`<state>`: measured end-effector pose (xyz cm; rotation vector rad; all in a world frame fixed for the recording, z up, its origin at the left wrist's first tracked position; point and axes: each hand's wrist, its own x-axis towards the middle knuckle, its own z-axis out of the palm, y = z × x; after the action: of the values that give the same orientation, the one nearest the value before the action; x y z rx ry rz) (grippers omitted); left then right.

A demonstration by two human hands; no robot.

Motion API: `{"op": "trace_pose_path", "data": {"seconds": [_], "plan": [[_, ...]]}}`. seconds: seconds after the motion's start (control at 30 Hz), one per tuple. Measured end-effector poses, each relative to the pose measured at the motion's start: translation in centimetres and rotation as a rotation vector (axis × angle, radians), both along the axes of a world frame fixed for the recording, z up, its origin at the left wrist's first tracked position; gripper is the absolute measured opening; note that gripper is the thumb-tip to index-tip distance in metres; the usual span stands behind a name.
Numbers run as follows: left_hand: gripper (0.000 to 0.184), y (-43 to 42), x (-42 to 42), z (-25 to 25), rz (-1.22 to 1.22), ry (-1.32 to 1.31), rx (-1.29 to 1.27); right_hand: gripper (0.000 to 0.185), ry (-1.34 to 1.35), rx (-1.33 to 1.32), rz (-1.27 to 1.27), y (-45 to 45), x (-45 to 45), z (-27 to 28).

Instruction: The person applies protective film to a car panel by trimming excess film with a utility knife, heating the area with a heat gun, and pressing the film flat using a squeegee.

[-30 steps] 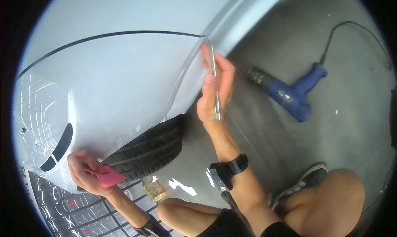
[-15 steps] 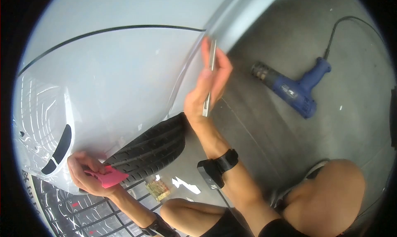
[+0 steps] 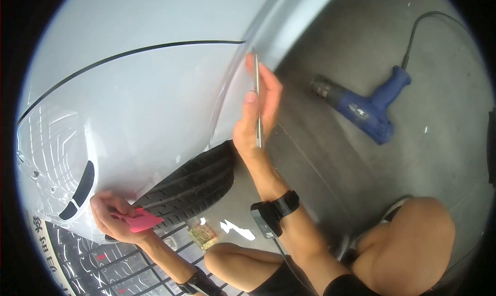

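Observation:
My right hand [image 3: 263, 102] is closed around a slim silver knife [image 3: 257, 110], which looks like a snap-off cutter. Its tip points up at the glossy white car panel [image 3: 150, 105], close to the end of a dark seam [image 3: 155, 44]; I cannot tell whether it touches. Lower left, my left hand [image 3: 111, 216] grips a pink squeegee [image 3: 143, 221] beside the wheel arch, fingers curled against the panel near a dark slot. Part of the squeegee is hidden by the fingers. Between the hands is the black tyre [image 3: 194, 185].
On the grey floor at right lies a blue heat gun [image 3: 361, 110], its cord [image 3: 411, 43] running upward. White scraps [image 3: 237, 230] and a small patterned box [image 3: 203, 236] are by the tyre. My bent knee [image 3: 421, 239] is at lower right, and a black grid [image 3: 113, 267] at lower left.
The knife has turned more upright in my right hand, which has shifted slightly. My left hand still holds the squeegee. The whole view has shifted a little.

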<state>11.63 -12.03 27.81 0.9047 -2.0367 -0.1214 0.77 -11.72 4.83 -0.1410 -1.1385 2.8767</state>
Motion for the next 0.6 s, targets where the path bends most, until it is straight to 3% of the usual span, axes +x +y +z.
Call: {"op": "trace_pose_path", "data": {"seconds": [0.6], "plan": [[0.041, -0.7, 0.9, 0.3, -0.04, -0.066, -0.038, 0.048, 0.022, -0.007, 0.036, 0.1, -0.7, -0.3]]}}
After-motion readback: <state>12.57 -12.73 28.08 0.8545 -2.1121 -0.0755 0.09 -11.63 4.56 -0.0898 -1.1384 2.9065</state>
